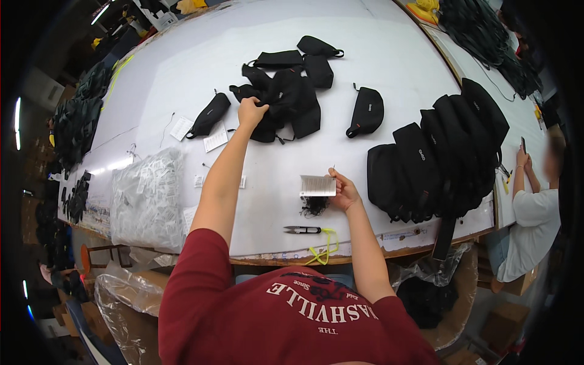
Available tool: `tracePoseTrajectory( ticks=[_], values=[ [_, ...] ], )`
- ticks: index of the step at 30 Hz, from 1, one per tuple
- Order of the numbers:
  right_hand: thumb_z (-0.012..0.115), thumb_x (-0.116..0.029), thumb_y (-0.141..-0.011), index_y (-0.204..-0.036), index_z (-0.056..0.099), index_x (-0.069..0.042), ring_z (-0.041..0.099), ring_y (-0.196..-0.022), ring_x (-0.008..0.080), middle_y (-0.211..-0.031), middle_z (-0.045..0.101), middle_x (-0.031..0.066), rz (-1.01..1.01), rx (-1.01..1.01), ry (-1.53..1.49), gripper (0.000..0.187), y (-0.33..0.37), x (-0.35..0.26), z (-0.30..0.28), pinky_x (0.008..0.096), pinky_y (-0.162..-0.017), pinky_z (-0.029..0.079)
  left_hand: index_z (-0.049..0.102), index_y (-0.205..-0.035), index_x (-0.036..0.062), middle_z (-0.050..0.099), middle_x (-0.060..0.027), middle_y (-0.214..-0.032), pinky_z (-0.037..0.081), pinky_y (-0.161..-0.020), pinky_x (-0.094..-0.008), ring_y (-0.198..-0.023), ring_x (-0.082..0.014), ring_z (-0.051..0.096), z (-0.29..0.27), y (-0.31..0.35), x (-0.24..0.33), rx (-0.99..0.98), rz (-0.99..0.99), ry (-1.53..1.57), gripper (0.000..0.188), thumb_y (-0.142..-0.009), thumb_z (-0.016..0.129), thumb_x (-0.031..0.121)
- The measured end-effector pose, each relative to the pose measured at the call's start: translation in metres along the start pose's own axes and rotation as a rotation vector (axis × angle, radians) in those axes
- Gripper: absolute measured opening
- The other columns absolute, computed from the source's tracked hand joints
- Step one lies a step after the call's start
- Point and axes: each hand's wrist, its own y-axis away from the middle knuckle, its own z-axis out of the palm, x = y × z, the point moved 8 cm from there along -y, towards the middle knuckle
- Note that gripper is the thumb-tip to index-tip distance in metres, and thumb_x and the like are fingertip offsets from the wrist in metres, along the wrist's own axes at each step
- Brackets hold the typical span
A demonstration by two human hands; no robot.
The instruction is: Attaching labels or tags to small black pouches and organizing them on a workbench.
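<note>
Snips [302,230]: landmark, dark, lying flat near the close edge of the white desk [389,61]
Yellow cord [329,230]: at handle end of snips
String clump [314,207]: dark tangle just beyond snips
Right hand [345,193]: beyond snips, slightly right; grip narrow, pinching printed white card [317,186]
Clear bag [146,201]: well left of snips, full of small white pieces
Pouch row [420,164]: right of snips and beyond, black pouches leaning together
Left hand [249,113]: far beyond snips, leftward; grip closed on black pouch [277,111] in the loose pile
Lone pouch [366,111]: far beyond snips, rightward, apart from pile
</note>
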Motion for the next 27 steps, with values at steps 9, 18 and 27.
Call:
tracePoseTrajectory(
  ticks=[9,18,27],
  values=[
    [0.053,-0.018,-0.090,-0.091,0.054,-0.011,0.052,-0.063,0.0116,-0.071,0.052,-0.0001,-0.177,0.369,0.163,0.008,0.011,-0.016,-0.024,0.0269,-0.065,0.047,0.063,-0.087,0.0001,0.060,-0.0140,-0.091,0.046,-0.078,-0.0344,-0.085,-0.0293,0.058,-0.091,0.125,0.049,-0.404,0.473,-0.010,0.030,-0.064,0.072,0.018],
    [0.056,-0.016,-0.087,-0.093,0.056,-0.009,0.053,-0.070,0.0099,-0.075,0.054,-0.0025,-0.143,0.210,0.194,0.009,0.007,-0.014,-0.025,0.0279,-0.073,0.045,0.059,-0.097,0.0077,0.054,-0.0112,-0.115,0.036,-0.095,-0.0396,-0.111,-0.0307,0.048,-0.094,0.237,0.062,-0.174,0.697,0.074,0.030,-0.070,0.053,-0.004],
    [0.056,-0.017,-0.089,-0.086,0.055,-0.007,0.038,-0.047,0.0000,-0.077,0.056,-0.0012,-0.146,0.034,0.627,0.010,0.050,0.005,0.066,0.0129,-0.043,0.033,0.057,-0.088,0.0126,0.043,-0.0076,-0.134,0.014,-0.112,-0.0478,-0.134,-0.0322,0.026,-0.072,0.340,0.061,-0.161,0.666,-0.029,0.023,-0.067,0.065,0.006]
  ],
)
